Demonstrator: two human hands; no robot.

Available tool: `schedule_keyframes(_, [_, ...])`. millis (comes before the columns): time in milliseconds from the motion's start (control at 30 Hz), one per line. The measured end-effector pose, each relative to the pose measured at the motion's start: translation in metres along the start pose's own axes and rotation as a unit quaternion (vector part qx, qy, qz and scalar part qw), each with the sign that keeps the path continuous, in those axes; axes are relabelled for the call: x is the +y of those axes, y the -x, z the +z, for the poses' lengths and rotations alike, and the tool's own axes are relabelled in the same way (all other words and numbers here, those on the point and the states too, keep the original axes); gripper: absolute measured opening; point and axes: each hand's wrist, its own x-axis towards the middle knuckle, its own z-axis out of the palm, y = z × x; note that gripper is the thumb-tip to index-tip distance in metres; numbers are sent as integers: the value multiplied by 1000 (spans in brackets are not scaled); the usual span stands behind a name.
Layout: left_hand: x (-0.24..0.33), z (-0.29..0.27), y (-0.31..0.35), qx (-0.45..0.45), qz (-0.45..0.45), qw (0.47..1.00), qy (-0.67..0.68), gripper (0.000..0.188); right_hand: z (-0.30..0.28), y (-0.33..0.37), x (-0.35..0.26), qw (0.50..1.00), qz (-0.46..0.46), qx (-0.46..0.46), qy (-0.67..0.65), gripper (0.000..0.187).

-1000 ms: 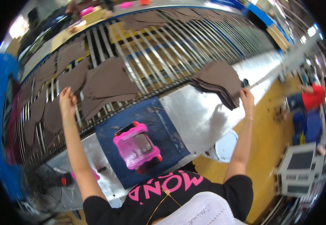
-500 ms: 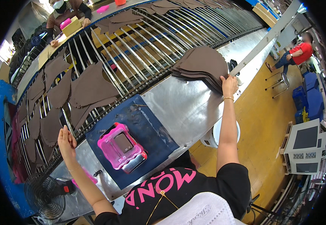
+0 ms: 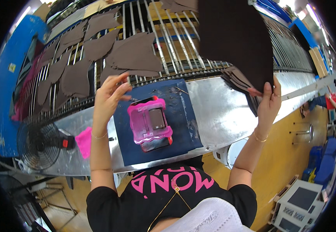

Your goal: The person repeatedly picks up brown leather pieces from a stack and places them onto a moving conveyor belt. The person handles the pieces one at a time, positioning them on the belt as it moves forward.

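Observation:
My right hand (image 3: 269,100) grips the lower edge of a dark brown cut panel (image 3: 235,34), held up so that it rises past the top of the view. Below and behind it, part of a stack of brown cut panels (image 3: 237,78) shows on the metal table; the raised panel covers the rest. My left hand (image 3: 112,94) hovers near the far left corner of a dark blue mat (image 3: 183,133), fingers apart and holding nothing. On the mat sits a pink scalloped tray (image 3: 139,121) with a dark block (image 3: 157,118) inside.
Beyond the metal table (image 3: 220,112) runs a rack of metal bars (image 3: 172,42) with brown cut panels (image 3: 133,54) spread over it. At the left stand a black fan (image 3: 38,145) and a pink cloth (image 3: 84,142). A white bucket (image 3: 235,150) and a stool (image 3: 310,132) are at the right.
My right hand has lifted a brown panel off the stack and turned it upright. My left hand has moved right and nearer the mat. The whole view has swung left.

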Motion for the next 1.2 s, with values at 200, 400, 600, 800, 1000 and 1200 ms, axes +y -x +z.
schedule_keyframes(200, [31, -42, 17, -26, -116, 989, 83, 15, 88, 51, -58, 924, 43, -186, -330, 23])
schedule_keyframes(400, [67, -120, 61, 105, -6, 993, -59, 19, 144, 81, -42, 938, -99, -285, -169, 17])
schedule_keyframes(600, [69, -144, 89, 152, -6, 982, -113, 22, 161, 88, -45, 909, -209, -344, -106, 16])
schedule_keyframes(800, [45, -126, 95, 36, -58, 978, -196, 12, 130, 84, -22, 912, -249, -322, -42, 24])
schedule_keyframes(1000, [31, -62, 63, -130, -58, 952, -270, 9, 82, 91, 13, 935, -180, -303, 42, 26])
schedule_keyframes(1200, [29, -18, 30, -237, 138, 917, -289, 14, 23, 96, 53, 959, -45, -270, 71, 14])
